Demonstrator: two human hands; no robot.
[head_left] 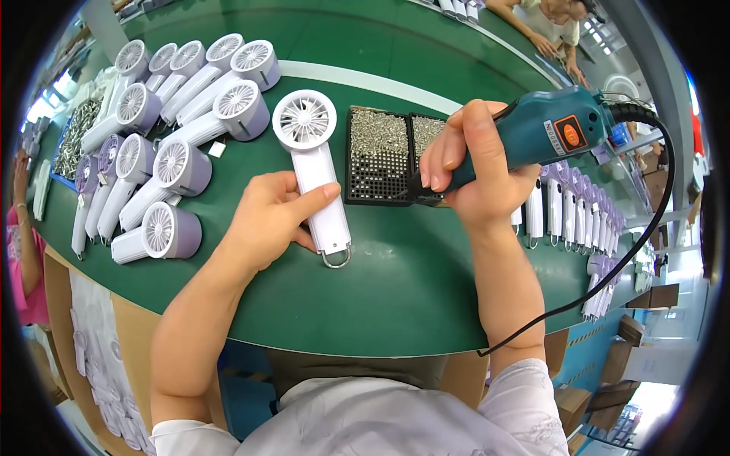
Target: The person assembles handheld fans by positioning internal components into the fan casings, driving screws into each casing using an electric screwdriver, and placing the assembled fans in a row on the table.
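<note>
My left hand [275,216] is closed round the handle of a white handheld fan [315,169], its thumb across the front. The fan's round grille points away from me, and a metal wire loop hangs from its near end. In my right hand [487,171] is a teal electric screwdriver [536,129], its black cable curving down at the right. The screwdriver's dark nose is at the near right corner of a black screw tray [378,169] filled with small silvery screws; I cannot tell whether it touches. A second screw tray [427,131] is partly hidden behind my right hand.
Several white-and-lilac fans [182,167] lie at the left, beside a blue bin of metal loops [80,137]. More fans [570,209] stand in a row at the right. A co-worker [551,30] is across the green table [365,304]; another person [29,258] is at far left.
</note>
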